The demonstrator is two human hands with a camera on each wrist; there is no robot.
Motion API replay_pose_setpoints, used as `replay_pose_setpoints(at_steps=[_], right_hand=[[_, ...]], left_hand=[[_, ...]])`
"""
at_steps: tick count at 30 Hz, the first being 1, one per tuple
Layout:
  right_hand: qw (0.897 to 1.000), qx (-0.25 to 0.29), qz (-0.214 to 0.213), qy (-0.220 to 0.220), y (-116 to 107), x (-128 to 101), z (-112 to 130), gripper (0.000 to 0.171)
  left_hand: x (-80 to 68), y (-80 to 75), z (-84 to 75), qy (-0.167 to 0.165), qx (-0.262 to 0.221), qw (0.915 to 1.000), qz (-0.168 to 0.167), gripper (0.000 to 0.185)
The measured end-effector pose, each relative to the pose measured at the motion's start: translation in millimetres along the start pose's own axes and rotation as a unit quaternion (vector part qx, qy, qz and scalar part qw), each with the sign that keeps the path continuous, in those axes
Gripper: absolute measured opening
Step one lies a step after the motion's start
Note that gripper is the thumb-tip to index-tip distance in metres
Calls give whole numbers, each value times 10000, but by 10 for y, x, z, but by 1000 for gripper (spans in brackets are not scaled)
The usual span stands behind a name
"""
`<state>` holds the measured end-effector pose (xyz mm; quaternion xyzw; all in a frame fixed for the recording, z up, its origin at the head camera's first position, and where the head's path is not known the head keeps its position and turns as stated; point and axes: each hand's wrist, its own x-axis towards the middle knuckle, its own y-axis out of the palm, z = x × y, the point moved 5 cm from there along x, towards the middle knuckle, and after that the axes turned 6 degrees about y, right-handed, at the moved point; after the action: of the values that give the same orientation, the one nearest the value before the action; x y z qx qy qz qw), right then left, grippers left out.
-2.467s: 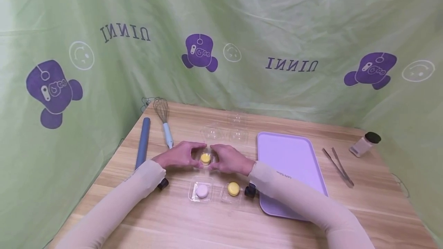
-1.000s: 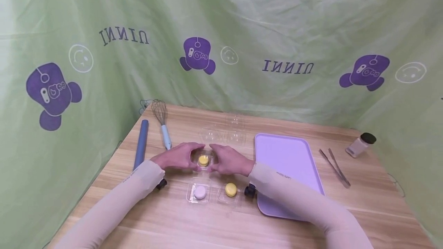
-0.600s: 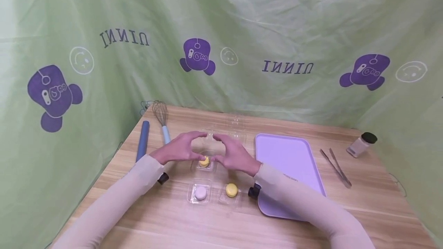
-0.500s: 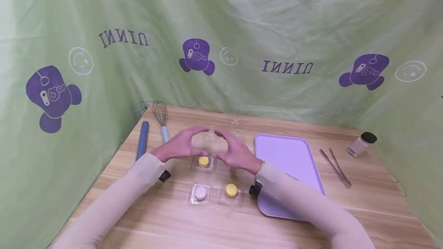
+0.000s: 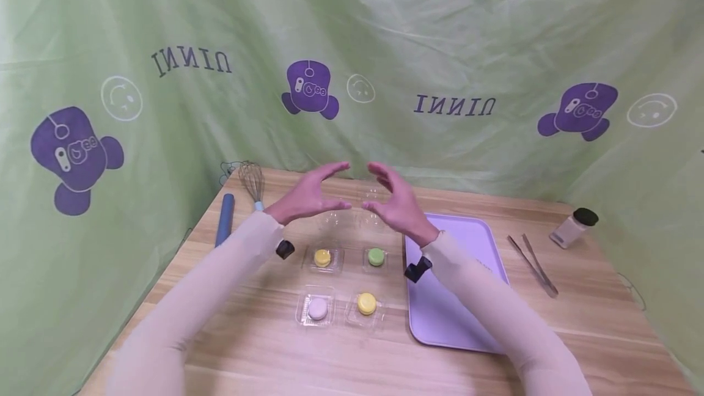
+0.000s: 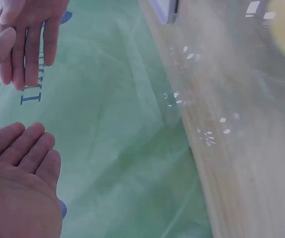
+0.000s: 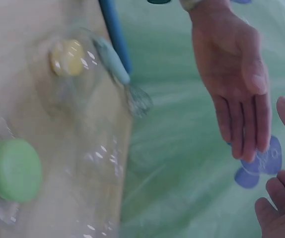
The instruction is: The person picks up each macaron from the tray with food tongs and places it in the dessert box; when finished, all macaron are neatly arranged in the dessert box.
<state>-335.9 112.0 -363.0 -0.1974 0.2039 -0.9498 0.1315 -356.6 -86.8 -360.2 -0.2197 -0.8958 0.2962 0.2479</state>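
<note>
Both hands hang in the air above the back of the wooden table (image 5: 264,347), palms facing each other, fingers relaxed, holding nothing. My left hand (image 5: 316,193) is a little apart from my right hand (image 5: 397,199). Below them lie clear empty plastic cases (image 5: 352,220). Nearer me sit a yellow macaron (image 5: 322,257) and a green macaron (image 5: 376,256), then a pale purple macaron (image 5: 318,308) and another yellow macaron (image 5: 366,303), each in a clear tray. The right wrist view shows the left hand (image 7: 237,79), the green macaron (image 7: 11,168) and a yellow macaron (image 7: 68,57).
A lilac tray (image 5: 462,249) lies right of the macarons. A blue rolling pin (image 5: 224,219) and a whisk (image 5: 253,182) lie at the back left. Metal tongs (image 5: 536,264) and a black-lidded jar (image 5: 574,228) are at the right. Green cloth (image 5: 440,29) hems the table.
Both hands let go of the clear case with the yellow macaron, rose and moved toward the back of the table. The green macaron, hidden before by the right hand, now shows.
</note>
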Motion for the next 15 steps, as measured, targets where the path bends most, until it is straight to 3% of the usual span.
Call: replay_pose_setpoints(at_steps=[8,15], right_hand=[[9978,565,-238,262,-333,330,-187,87],[9946,722,-332,661,-508,536,-509,87]], left_hand=[[509,-25,72,-158,73,9997,-148,95],[798,-3,241,-338,339,9988,-78,93]])
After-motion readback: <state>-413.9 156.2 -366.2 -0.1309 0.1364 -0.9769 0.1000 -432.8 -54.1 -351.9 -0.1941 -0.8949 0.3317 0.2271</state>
